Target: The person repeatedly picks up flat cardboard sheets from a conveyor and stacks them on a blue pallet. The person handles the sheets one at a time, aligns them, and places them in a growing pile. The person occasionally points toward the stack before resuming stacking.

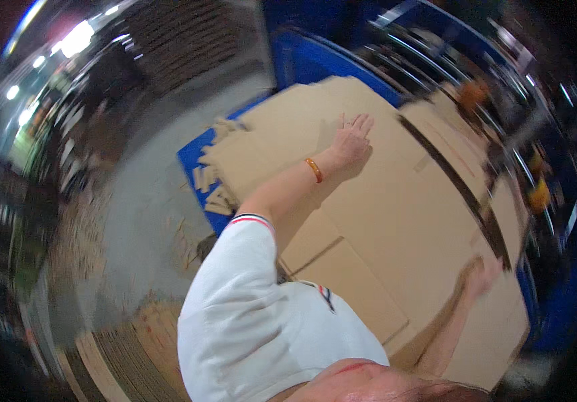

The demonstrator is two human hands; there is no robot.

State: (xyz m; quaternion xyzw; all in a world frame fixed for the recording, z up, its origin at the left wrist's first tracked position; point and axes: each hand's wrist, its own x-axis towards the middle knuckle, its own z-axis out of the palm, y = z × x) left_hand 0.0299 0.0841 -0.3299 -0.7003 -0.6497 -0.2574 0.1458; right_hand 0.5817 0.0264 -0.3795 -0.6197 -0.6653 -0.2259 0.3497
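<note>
A large brown cardboard sheet (395, 201) lies in front of me over a blue machine table (198, 151). My left hand (352, 142) rests on its far part, palm down with fingers stretched out, an orange band on the wrist. Near the right side, my right hand (481, 276) is at the sheet beside the lower end of a long dark strip (459, 184). Motion smears its fingers, so their grip is unclear. Creases and a smaller flap (352, 281) show in the cardboard close to my body.
Small cardboard offcuts (211, 177) sit along the table's left edge, with more scraps on the grey floor (147, 194). Stacked cardboard (124, 355) stands at the lower left. Blue machinery with metal rails (429, 57) borders the far right; a darker stack (181, 40) is at the back.
</note>
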